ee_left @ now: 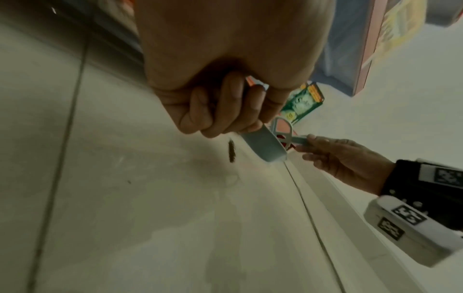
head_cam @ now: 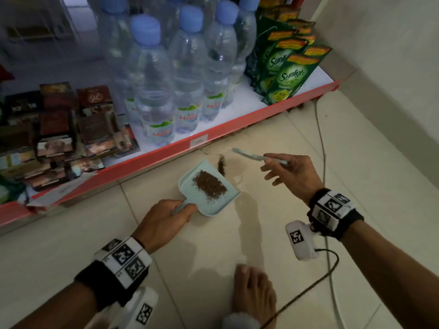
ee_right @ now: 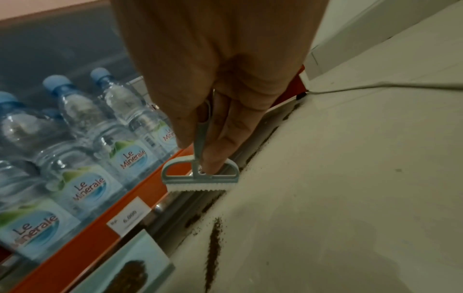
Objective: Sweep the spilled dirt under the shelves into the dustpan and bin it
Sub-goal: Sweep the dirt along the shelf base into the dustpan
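The spilled brown dirt lies in three places: a heap (head_cam: 209, 185) already in the pale blue plastic dustpan (head_cam: 231, 198), a narrow dark ridge (head_cam: 221, 164) on the tiled floor (head_cam: 273, 233) just beyond the pan's open lip, and a ragged trail (ee_right: 253, 156) along the gap under the red-edged shelf (head_cam: 166, 150).

We hold the small pale blue hand brush with white bristles (ee_right: 200, 179) in our right hand (head_cam: 291, 175), thumb and fingers (ee_right: 220, 138) pinched on its thin handle, the head raised near the shelf edge. Our left hand (head_cam: 164, 222) wraps its fingers round the dustpan's handle.

To do this stroke well, we judge we should press the pan's lip flat to the tile, set it against the ridge, and draw the bristles in short, low pulls from under the shelf toward the pan, so grains do not scatter.

The ridge's long axis runs roughly from the shelf edge back toward us, alongside the pan's lip. The dustpan's long axis runs from its handle at lower left to its mouth at upper right; the brush handle points back into our right hand, its bristles downward.
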Demonstrator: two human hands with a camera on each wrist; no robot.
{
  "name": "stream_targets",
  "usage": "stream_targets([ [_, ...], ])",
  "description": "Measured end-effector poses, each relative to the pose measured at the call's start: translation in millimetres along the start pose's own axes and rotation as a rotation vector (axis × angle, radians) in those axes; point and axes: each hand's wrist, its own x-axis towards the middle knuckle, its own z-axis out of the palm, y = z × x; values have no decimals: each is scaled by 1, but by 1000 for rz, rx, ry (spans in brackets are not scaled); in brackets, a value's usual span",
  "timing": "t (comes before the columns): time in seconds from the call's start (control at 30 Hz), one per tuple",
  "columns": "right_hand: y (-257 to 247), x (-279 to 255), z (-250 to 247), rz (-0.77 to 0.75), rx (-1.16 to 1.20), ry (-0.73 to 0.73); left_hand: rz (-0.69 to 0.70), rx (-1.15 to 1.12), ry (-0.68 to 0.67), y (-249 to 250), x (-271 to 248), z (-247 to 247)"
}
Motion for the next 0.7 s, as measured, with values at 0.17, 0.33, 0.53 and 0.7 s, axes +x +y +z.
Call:
stream_targets([
  [0.17,5,18,-42,-60,-47,16,9,79,-87,14,10,33],
  [0.33,-3,32,-87,-149,-269,65,-19,64,-80,49,27,42],
  [0.53,3,74,-123,-201,-518,163,39,62,-58,84,73,57],
  [0.7,27,122,-141,-127,-665,323,30,41,-97,103,125,74],
])
